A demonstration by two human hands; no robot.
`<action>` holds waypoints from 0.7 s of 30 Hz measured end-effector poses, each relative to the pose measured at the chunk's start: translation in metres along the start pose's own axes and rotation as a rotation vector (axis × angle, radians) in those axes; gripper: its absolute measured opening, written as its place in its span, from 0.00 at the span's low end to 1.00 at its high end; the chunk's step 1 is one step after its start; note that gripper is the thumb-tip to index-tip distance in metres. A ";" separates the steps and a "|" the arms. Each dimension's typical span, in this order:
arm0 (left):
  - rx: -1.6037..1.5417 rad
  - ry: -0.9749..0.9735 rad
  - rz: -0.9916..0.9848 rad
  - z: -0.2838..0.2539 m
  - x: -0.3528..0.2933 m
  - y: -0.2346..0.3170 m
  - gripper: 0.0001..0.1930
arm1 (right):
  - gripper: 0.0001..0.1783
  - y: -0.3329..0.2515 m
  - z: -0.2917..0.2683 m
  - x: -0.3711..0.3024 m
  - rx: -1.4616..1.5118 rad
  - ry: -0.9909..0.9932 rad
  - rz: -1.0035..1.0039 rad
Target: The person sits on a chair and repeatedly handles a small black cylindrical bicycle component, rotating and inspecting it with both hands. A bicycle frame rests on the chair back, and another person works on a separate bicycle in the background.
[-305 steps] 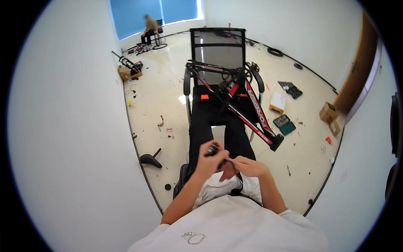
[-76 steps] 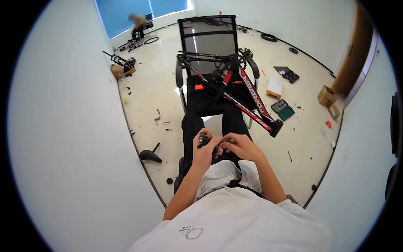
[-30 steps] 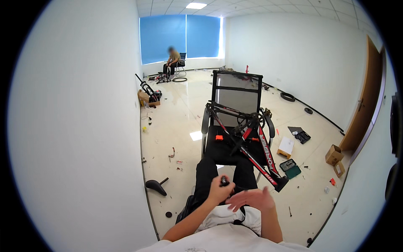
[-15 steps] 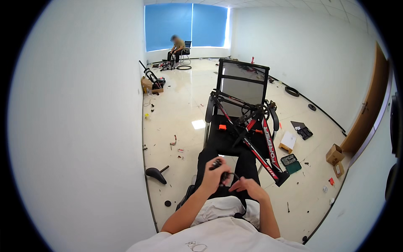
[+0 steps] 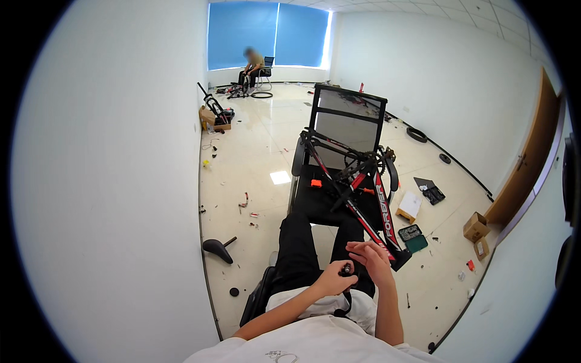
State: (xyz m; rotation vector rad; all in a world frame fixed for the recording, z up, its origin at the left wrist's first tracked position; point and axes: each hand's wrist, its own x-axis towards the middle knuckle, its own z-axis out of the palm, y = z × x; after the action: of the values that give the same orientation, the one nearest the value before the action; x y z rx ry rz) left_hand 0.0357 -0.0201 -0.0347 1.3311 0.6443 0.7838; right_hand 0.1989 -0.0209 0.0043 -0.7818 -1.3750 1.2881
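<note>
My left hand (image 5: 333, 281) is closed around a small black part with a silver round end (image 5: 345, 270), held low over my lap; its exact kind cannot be made out. Just right of it and slightly higher, my right hand (image 5: 374, 261) has its fingers stretched out, with nothing seen in them. In front of me, a black and red bicycle frame (image 5: 386, 209) with its crankset lies across a black office chair (image 5: 318, 202). An orange-red item (image 5: 316, 183) sits on that seat, left of the frame.
A saddle (image 5: 219, 249) lies on the floor to the left. On the right are an open green toolbox (image 5: 416, 243), a black case (image 5: 433, 195), cardboard boxes (image 5: 476, 227) and a tyre (image 5: 416, 134). Another person (image 5: 253, 65) sits at the far end by blue blinds.
My left hand has lowered and moved right with the black part, whose silver end now faces up. My right hand has risen and its fingers have straightened. The view has shifted slightly.
</note>
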 end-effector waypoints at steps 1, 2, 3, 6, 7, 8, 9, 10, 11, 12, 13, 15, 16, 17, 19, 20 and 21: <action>-0.035 -0.022 0.011 -0.001 -0.005 0.014 0.09 | 0.17 0.016 -0.009 0.002 -0.076 0.011 0.039; -0.071 -0.044 0.022 -0.003 -0.011 0.034 0.09 | 0.16 0.029 -0.017 0.002 -0.152 0.022 0.080; -0.107 -0.057 0.033 -0.008 -0.014 0.046 0.10 | 0.16 0.028 -0.010 0.001 -0.170 -0.027 0.217; -0.251 0.142 0.188 -0.036 -0.012 0.051 0.08 | 0.32 0.037 0.015 -0.001 -0.132 -0.238 0.337; -0.261 0.244 0.168 -0.048 -0.013 0.056 0.06 | 0.41 0.038 0.020 0.000 -0.157 -0.389 0.341; -0.391 0.289 0.139 -0.059 -0.011 0.056 0.05 | 0.44 0.044 0.028 -0.003 -0.034 -0.460 0.361; -0.406 0.384 0.157 -0.066 -0.008 0.055 0.05 | 0.44 0.041 0.036 -0.003 -0.018 -0.522 0.376; -0.427 0.480 0.176 -0.070 -0.007 0.053 0.05 | 0.44 0.032 0.042 -0.005 -0.005 -0.585 0.396; -0.473 0.498 0.155 -0.072 -0.006 0.050 0.05 | 0.42 0.024 0.046 -0.008 0.010 -0.606 0.367; -0.468 0.474 0.143 -0.070 -0.004 0.044 0.05 | 0.39 0.013 0.050 -0.011 0.022 -0.625 0.335; -0.468 0.456 0.136 -0.066 -0.002 0.036 0.06 | 0.37 0.004 0.053 -0.012 0.028 -0.652 0.307; -0.509 0.379 0.116 -0.048 -0.001 0.031 0.06 | 0.35 -0.011 0.047 -0.014 0.008 -0.723 0.223; -0.544 0.329 0.060 -0.038 -0.002 0.032 0.07 | 0.34 -0.019 0.045 -0.017 -0.002 -0.756 0.184; -0.572 0.312 0.034 -0.028 -0.002 0.034 0.07 | 0.30 -0.030 0.051 -0.024 0.119 -0.743 0.106; -0.582 0.300 -0.020 -0.014 -0.007 0.042 0.07 | 0.27 -0.038 0.046 -0.026 -0.048 -0.793 0.125; -0.579 0.289 -0.023 -0.014 -0.008 0.040 0.08 | 0.26 -0.040 0.044 -0.028 -0.132 -0.817 0.135; -0.567 0.276 -0.023 -0.015 -0.008 0.040 0.08 | 0.22 -0.042 0.046 -0.029 -0.202 -0.784 0.102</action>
State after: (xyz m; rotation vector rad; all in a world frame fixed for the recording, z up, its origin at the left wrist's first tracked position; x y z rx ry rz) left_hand 0.0138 -0.0148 0.0023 0.7045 0.5917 1.0488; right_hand 0.1700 -0.0693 0.0428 -0.4868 -2.1313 1.6407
